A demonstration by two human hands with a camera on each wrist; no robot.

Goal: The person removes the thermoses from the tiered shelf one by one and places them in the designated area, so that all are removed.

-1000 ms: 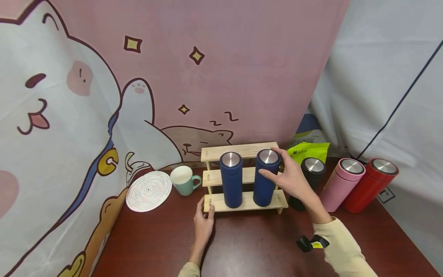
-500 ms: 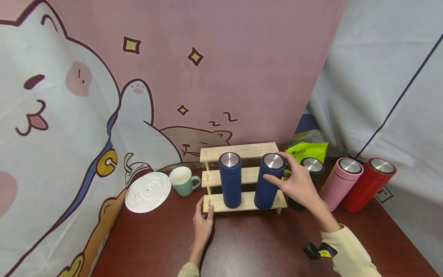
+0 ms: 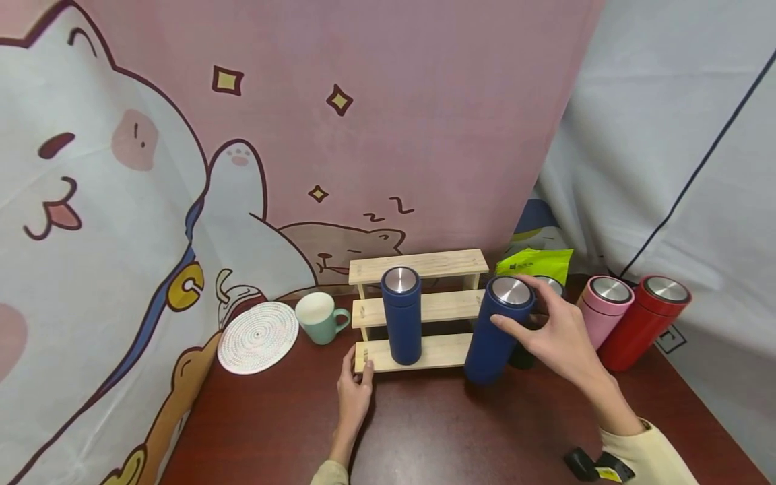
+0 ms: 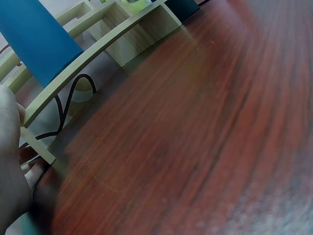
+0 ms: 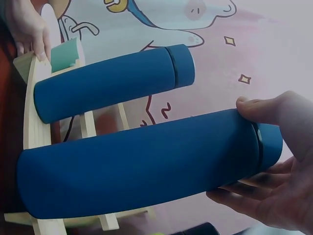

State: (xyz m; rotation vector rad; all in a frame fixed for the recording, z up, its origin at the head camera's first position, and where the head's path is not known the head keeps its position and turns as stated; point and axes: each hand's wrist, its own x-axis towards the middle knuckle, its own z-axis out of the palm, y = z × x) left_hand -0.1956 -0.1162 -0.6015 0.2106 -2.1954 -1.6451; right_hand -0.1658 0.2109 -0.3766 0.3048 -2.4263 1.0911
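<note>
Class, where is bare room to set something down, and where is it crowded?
Bare: the tabletop in front of the wooden rack; the rack's top shelf; its lowest shelf between the standing blue bottle and the held bottle. Crowded: right rear: black bottle, pink bottle, red bottle and yellow-green packet, close together.

Left hand [image 4: 12, 171] gripping a pale wooden rack [image 4: 142, 36], blue bottle [image 4: 41, 39] on it — reddish, wood-grained tabletop [image 4: 186, 122]

Black bottle [image 3: 523, 358] mostly hidden behind blue bottle [image 3: 497, 333] and fingers [image 3: 547, 292], print [image 3: 521, 266] on lime bag [image 3: 548, 261] illegibly small
</note>
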